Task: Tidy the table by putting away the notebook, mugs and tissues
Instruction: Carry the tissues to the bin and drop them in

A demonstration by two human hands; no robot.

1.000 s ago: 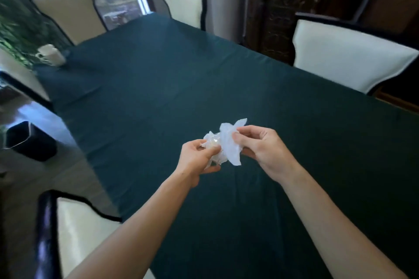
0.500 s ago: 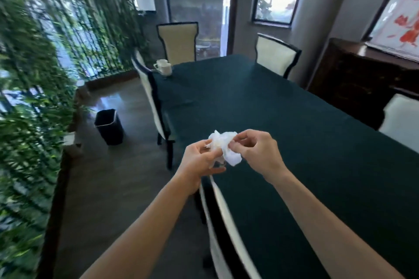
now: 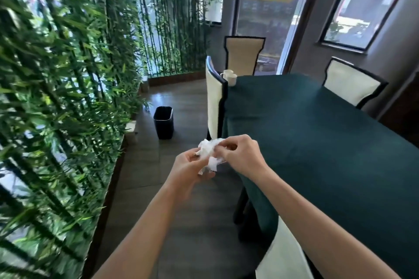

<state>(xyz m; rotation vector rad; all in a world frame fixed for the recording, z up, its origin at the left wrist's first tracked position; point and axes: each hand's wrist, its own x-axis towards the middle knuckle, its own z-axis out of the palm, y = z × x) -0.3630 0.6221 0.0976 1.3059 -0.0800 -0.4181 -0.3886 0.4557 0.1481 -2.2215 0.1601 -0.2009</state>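
A crumpled white wad of tissues (image 3: 209,153) sits between both hands, out over the floor left of the table. My left hand (image 3: 188,171) cups it from below and my right hand (image 3: 241,157) pinches its upper right side. White mugs (image 3: 229,76) stand on the far left corner of the table with the dark green cloth (image 3: 317,133), partly hidden by a chair back. No notebook is in view.
A black waste bin (image 3: 163,122) stands on the grey floor ahead, beside a bamboo planter (image 3: 68,97) along the left. Cream chairs with black trim (image 3: 215,99) ring the table; one chair back (image 3: 283,258) is close at lower right.
The view has swung left from the table toward the floor and the bin. Both hands kept hold of the tissues and now hang over the floor beside the table edge.
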